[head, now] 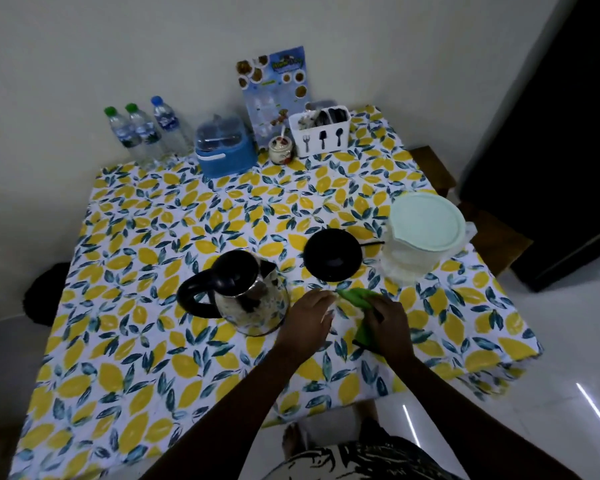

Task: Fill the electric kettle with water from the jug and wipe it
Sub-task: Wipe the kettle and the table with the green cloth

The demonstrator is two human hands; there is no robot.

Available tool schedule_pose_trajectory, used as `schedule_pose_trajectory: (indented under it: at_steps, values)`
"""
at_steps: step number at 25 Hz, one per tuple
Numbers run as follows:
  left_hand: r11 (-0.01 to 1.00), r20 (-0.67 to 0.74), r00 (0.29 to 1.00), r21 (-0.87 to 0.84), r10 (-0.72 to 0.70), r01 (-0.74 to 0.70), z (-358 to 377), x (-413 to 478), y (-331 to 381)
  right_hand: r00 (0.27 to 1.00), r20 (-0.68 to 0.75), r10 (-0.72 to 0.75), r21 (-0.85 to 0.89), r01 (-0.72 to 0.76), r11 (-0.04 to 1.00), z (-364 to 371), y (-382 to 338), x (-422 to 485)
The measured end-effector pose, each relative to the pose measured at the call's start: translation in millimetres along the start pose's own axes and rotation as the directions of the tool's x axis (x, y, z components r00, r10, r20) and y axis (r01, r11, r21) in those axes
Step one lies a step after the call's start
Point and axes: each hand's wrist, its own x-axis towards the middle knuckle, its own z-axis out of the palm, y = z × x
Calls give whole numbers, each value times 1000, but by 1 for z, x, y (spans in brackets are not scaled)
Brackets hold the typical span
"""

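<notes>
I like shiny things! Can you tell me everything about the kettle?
The kettle has a shiny metal body that mirrors the lemon tablecloth, a black lid that is shut, a black loop handle pointing left and a small spout. It stands upright on the tablecloth, off its black base. The left hand is right beside it.

Yellow-lemon, blue-leaf tablecloth (153,271); on it: steel kettle (253,303) with black handle, green cloth (361,299), pale-green-lidded jug (425,230).

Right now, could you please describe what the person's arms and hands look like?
Both forearms are bare, with no sleeves in view. The left hand and right hand show no gloves, watch or bracelets. Rings cannot be made out in this dim picture.
</notes>
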Motion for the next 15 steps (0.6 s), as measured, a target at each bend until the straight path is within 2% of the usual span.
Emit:
schedule_pose_trajectory:
  at_steps: [2,4,6,8,9,10,12,13,14,15]
  values:
    - [1000,-160,987,-7,1,-2,-31,-9,-12,998,-52,35,144,-28,989,11,-39,11]
    - [1000,-342,940,12,-10,15,-63,-22,-30,998,-61,-30,286,46,957,20,-84,25]
    - [994,-521,847,-33,-108,106,-93,-38,-56,986,-68,-149,374,164,913,28,-135,44]
    - [968,-621,744,-121,-247,220,-114,-56,-92,964,-53,-262,344,264,901,43,-184,60]
    - [947,-595,737,-178,-320,268,-121,-65,-109,946,-21,-323,310,313,897,56,-204,63]
    - [928,-512,776,-238,-369,285,-127,-73,-123,927,54,-371,249,347,904,70,-222,64]
    - [902,-324,876,-362,-357,234,-135,-82,-141,885,225,-408,-69,432,899,100,-246,62]
    - [890,-284,894,-400,-347,218,-137,-84,-146,881,280,-381,-240,448,861,112,-251,62]
    - [883,-271,896,-414,-352,222,-141,-84,-149,903,298,-310,-350,405,845,118,-255,64]
    - [874,-260,893,-427,-367,234,-144,-82,-151,932,285,-223,-393,325,860,120,-258,67]
